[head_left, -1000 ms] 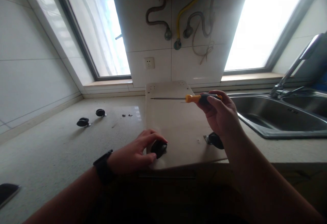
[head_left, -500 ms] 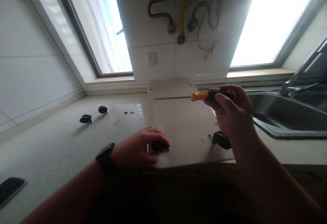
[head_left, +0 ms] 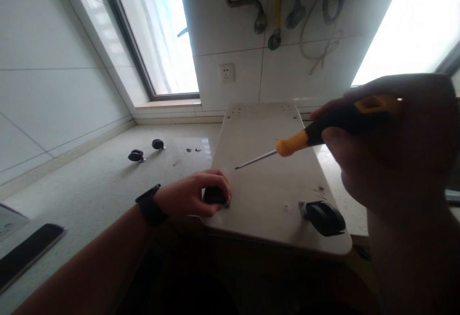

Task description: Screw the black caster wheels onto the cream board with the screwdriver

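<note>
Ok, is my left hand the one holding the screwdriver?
No, the right hand grips the screwdriver by its handle, while the left hand is curled around a black caster.

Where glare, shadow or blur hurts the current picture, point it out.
Head view: the right-hand window is blown out white, the left-hand window partly so; head view: the right hand looks dark and soft-edged, the area below the board almost black; head view: the counter carries a pale reflection.
</note>
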{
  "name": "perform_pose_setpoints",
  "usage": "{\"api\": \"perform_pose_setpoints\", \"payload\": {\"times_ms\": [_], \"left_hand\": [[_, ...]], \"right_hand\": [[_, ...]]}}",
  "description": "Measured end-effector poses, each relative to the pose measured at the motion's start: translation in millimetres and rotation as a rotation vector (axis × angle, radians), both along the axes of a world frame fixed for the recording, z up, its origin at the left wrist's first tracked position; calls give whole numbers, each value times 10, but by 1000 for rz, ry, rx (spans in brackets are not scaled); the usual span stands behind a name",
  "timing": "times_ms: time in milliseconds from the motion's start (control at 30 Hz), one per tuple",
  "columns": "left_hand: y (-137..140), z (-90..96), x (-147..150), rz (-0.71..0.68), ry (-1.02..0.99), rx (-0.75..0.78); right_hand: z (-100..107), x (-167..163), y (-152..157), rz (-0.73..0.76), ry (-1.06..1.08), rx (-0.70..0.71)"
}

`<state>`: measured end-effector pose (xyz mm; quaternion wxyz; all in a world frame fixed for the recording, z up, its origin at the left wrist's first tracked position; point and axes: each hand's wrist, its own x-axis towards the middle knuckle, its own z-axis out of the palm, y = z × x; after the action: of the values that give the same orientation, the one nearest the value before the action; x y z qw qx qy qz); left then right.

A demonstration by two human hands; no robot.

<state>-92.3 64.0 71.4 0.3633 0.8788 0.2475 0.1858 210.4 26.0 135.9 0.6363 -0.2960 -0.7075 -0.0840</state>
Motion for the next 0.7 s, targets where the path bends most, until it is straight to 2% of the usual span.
{"api": "perform_pose_setpoints", "payload": {"times_ms": [200,400,700], "left_hand": [[31,27,-69,29,6,-1],[66,28,-79,4,-51,-6],[104,15,-101,-4,-64,-10]], "right_hand": [[27,-203,-7,8,-176,-7],[-40,-291,121,35,-176,-175],[-60,-376,170,113,-172,-275]]}}
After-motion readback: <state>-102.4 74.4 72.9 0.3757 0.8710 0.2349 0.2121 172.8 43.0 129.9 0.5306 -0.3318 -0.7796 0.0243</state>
